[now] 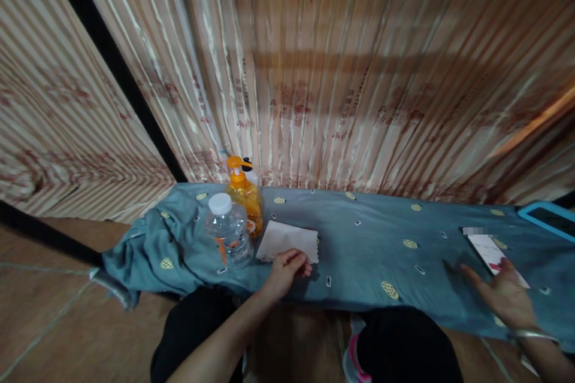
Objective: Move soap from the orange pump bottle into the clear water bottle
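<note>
My left hand (288,269) is over the front edge of a white, folded cloth-like piece (285,240) with a scalloped right edge. Its fingers are curled together, and I cannot tell whether they pinch anything. Just left of that piece stand a clear plastic bottle with a white cap (228,233) and an orange pump bottle (250,200). Far to the right, my right hand (505,298) is open, with thumb and fingers apart. Its fingertips are at a flat white rectangular thing with a red mark (486,250); whether they touch it is unclear.
A bench-like surface under a grey-green patterned cloth (359,251) runs across in front of me. Behind the orange bottle shows a dark-topped bottle (247,169). A blue-framed dark object (548,219) lies at the far right. A striped curtain (305,96) hangs behind, with a black pole (112,66) at left.
</note>
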The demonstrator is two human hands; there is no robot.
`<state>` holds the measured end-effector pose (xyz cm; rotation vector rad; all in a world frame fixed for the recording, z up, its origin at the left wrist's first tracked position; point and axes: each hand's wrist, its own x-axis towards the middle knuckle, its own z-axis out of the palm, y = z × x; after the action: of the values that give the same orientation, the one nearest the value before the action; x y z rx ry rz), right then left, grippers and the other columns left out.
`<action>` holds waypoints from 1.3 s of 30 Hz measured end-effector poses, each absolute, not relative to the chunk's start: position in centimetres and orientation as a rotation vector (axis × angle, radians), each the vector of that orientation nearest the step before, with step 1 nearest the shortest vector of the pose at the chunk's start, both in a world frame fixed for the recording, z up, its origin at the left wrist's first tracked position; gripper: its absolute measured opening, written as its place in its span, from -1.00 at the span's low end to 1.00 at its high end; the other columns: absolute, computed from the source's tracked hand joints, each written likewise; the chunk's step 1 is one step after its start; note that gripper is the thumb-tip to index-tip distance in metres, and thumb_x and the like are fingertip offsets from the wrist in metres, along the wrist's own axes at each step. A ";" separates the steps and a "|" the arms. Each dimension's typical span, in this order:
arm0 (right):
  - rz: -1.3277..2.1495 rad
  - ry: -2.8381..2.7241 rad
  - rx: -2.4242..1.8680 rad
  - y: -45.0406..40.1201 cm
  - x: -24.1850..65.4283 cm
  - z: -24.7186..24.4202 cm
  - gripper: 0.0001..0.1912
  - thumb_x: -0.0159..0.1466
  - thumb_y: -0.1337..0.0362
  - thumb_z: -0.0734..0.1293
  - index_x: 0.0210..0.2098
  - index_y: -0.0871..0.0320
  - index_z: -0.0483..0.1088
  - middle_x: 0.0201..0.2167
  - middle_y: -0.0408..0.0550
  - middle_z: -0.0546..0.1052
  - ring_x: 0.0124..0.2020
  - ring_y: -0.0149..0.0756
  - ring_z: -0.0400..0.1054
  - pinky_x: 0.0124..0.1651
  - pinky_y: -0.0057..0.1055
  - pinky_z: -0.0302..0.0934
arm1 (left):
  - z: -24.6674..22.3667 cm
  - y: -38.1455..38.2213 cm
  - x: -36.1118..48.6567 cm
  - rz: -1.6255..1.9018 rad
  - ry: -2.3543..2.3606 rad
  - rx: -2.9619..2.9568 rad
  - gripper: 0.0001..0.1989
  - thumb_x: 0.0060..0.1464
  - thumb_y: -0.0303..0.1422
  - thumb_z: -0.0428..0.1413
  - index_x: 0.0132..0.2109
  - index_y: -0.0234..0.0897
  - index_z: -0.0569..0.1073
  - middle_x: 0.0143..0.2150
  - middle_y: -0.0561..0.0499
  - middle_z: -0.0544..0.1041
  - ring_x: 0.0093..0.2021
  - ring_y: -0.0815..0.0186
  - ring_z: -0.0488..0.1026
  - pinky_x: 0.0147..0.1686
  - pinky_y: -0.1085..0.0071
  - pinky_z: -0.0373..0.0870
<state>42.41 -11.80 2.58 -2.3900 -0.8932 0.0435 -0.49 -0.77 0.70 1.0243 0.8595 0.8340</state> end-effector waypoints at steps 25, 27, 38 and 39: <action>0.364 -2.016 -1.271 -3.0 5.4 14.6 -0.59 0.31 0.17 0.17 0.05 0.30 0.29 -0.07 0.17 0.54 -0.07 -0.15 0.42 0.04 -0.19 0.29 | 10.0 -4.2 -13.6 1.808 1.390 1.632 -0.36 0.01 -0.23 0.21 0.22 -0.17 0.20 0.25 -0.10 0.24 0.26 0.11 0.16 0.24 0.23 0.09; 0.143 -2.126 -1.244 -1.7 3.6 17.4 -0.62 0.33 0.17 0.13 0.00 0.29 0.32 -0.08 0.16 0.55 -0.05 -0.09 0.42 0.03 -0.19 0.28 | 11.0 -2.2 -13.6 1.840 1.392 1.636 -0.19 -0.06 -0.23 0.27 0.28 -0.21 0.08 0.32 -0.16 0.13 0.32 0.08 0.06 0.28 0.18 0.02; -0.313 -2.303 -1.368 2.9 -2.4 19.6 -0.18 0.26 -0.18 -0.17 -0.39 0.26 0.48 -0.45 0.17 0.62 -0.35 -0.05 0.53 -0.43 -0.26 0.26 | 5.6 2.1 -13.4 1.634 1.357 1.503 -0.04 -0.27 -0.16 0.33 0.26 -0.19 0.09 0.24 -0.21 0.26 0.19 0.03 0.30 0.11 0.16 0.33; -0.310 -2.314 -1.363 3.2 -2.4 19.5 -0.18 0.27 -0.18 -0.16 -0.40 0.27 0.49 -0.45 0.17 0.62 -0.35 -0.05 0.53 -0.44 -0.26 0.24 | 5.4 2.1 -13.4 1.614 1.377 1.481 -0.05 -0.28 -0.14 0.32 0.25 -0.19 0.10 0.21 -0.20 0.29 0.15 0.03 0.34 0.08 0.16 0.36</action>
<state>-2.39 3.15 19.55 -1.3632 -2.3135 -0.3103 -13.39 2.12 5.44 1.4810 1.3772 1.6138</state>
